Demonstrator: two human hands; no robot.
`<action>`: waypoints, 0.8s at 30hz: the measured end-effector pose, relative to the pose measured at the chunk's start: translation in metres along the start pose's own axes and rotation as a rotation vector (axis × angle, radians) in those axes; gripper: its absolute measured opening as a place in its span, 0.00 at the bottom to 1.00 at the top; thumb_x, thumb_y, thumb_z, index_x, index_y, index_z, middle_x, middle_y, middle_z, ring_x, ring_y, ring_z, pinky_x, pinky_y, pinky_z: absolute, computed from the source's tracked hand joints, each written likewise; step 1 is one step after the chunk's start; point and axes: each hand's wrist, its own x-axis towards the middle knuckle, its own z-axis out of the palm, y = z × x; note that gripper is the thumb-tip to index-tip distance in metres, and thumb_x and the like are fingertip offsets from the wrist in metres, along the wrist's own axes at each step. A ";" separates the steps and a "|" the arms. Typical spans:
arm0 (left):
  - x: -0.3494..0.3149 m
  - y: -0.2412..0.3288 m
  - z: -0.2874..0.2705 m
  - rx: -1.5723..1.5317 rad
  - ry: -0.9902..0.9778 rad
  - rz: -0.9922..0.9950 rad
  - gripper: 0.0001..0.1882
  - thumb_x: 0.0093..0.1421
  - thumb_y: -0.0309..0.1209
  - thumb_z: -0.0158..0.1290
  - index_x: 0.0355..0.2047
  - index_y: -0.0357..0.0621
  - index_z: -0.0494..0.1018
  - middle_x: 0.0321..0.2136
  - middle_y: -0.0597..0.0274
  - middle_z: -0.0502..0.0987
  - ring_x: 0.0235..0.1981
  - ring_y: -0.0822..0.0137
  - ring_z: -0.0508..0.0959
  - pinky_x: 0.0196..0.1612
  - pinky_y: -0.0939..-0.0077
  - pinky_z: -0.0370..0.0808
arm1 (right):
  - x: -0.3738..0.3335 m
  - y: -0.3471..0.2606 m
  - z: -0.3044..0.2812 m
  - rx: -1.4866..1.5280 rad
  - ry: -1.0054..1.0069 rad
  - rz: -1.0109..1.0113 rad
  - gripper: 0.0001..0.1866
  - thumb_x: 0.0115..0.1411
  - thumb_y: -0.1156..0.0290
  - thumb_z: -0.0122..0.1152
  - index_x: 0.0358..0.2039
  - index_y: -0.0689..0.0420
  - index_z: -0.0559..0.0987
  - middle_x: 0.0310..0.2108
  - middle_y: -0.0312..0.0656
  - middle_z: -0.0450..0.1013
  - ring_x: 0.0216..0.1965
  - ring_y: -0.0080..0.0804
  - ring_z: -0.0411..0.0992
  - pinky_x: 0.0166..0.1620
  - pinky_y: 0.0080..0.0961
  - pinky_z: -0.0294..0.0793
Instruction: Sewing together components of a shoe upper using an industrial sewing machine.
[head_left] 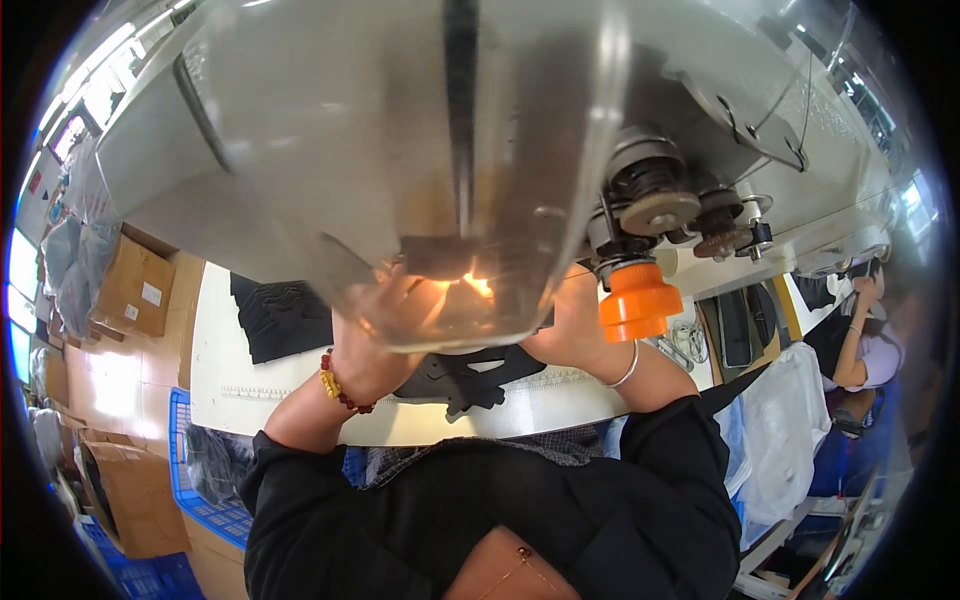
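A large pale sewing machine [300,150] fills the upper view, its lamp glowing over the work area. Through its clear plastic guard [560,200], my left hand [375,345] shows only partly; glare and blur hide its fingers. My right hand [568,325] reaches under the machine from the other side, fingertips likewise hidden. Between my wrists, a black cut fabric piece [455,385] lies on the white table [225,390], its lower edge jagged. Both hands are close to that fabric; whether they grip it I cannot tell. More black pieces [285,315] lie left of my left hand.
An orange knob [640,300] and metal tension discs [660,213] hang beside my right hand. A ruler strip [250,392] runs along the table's near edge. Blue crates [215,510] and cardboard boxes [135,285] stand left. Plastic bags [785,440] and another person [870,350] are at right.
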 end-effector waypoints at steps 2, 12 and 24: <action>-0.004 0.000 0.005 0.026 0.052 -0.005 0.16 0.44 0.32 0.61 0.36 0.49 0.76 0.40 0.62 0.75 0.28 0.64 0.78 0.23 0.69 0.71 | 0.001 -0.002 0.000 0.000 0.016 0.025 0.13 0.46 0.67 0.67 0.34 0.55 0.81 0.31 0.41 0.77 0.29 0.39 0.76 0.33 0.31 0.73; -0.010 -0.007 0.015 -0.041 0.084 -0.039 0.17 0.39 0.26 0.59 0.34 0.44 0.75 0.39 0.57 0.74 0.17 0.64 0.74 0.19 0.72 0.71 | 0.003 -0.012 0.004 -0.240 0.035 0.003 0.12 0.48 0.74 0.58 0.36 0.51 0.80 0.34 0.33 0.77 0.34 0.32 0.75 0.38 0.24 0.74; 0.002 -0.021 0.010 -0.483 0.147 -0.203 0.07 0.46 0.25 0.57 0.28 0.43 0.75 0.26 0.62 0.77 0.23 0.58 0.77 0.29 0.68 0.73 | -0.003 -0.012 -0.030 -0.208 -0.057 0.075 0.09 0.43 0.74 0.60 0.28 0.51 0.78 0.25 0.34 0.73 0.23 0.34 0.73 0.23 0.29 0.70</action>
